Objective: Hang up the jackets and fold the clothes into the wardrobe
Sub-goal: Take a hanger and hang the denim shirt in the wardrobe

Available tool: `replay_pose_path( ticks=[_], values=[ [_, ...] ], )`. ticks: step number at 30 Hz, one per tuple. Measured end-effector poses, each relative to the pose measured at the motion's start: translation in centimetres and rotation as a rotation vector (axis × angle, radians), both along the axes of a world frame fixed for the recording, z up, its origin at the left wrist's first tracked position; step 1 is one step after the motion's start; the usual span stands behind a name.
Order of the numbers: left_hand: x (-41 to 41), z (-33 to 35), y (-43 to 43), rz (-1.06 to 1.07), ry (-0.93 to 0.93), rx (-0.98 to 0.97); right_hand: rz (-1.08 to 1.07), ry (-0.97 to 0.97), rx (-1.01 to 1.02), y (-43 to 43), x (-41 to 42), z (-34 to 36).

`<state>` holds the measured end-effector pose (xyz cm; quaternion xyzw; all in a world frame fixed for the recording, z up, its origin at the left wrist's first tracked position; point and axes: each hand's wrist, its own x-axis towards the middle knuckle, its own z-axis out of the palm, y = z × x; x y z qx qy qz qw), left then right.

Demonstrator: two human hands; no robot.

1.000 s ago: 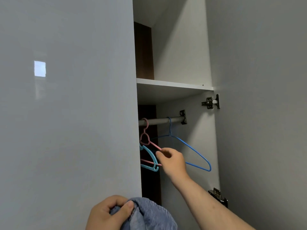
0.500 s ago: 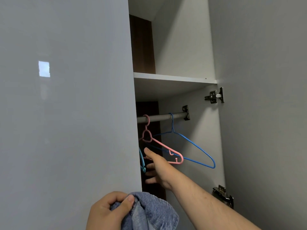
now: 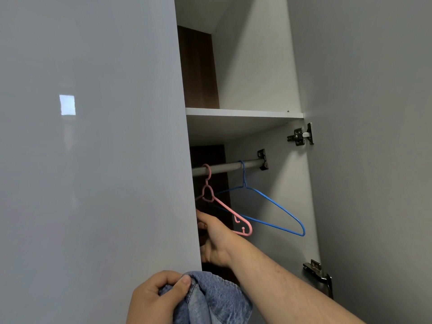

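My left hand (image 3: 152, 298) grips a bunched blue denim jacket (image 3: 217, 300) at the bottom of the view, in front of the wardrobe. My right hand (image 3: 215, 239) reaches into the wardrobe below the rail (image 3: 224, 168). Its fingertips are hidden behind the edge of the left door (image 3: 93, 160), so what they touch cannot be seen. A pink plastic hanger (image 3: 224, 206) and a blue wire hanger (image 3: 275, 206) hang on the rail just above and right of that hand. The pink hanger's lower end lies close to my wrist.
A white shelf (image 3: 243, 112) runs above the rail, with a tall compartment over it. The right door (image 3: 374, 160) stands open, with metal hinges (image 3: 301, 136) on the wardrobe's side wall. The opening between the two doors is narrow.
My right hand let go of the pink hanger and moved left and down behind the door edge. The light-blue hanger has gone out of sight. The pink hanger swung back to hang free.
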<state>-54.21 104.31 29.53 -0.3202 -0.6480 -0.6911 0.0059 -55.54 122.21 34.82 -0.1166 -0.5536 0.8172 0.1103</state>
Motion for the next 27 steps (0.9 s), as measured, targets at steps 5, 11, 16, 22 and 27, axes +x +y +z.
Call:
replay_pose_path(
  ticks=[5, 11, 16, 22, 27],
  values=[
    [0.0, 0.2, -0.2, 0.004, 0.042, -0.02, -0.021, 0.057, 0.024, -0.6, -1.0, -0.3],
    [-0.7, 0.4, -0.2, -0.014, 0.116, -0.066, -0.401, 0.102, 0.137, 2.4, 0.2, -0.3],
    [-0.6, 0.1, 0.1, 0.023, 0.188, -0.042, -0.144, 0.105, -0.223, 2.7, 1.7, 0.4],
    [-1.4, -0.3, -0.1, 0.075, 0.329, -0.127, -0.321, 0.026, 0.135, 3.3, 4.8, 1.7],
    [-0.2, 0.4, 2.0, 0.067, 0.307, -0.133, -1.068, 0.286, 0.624, 8.0, 8.3, 3.1]
  ],
)
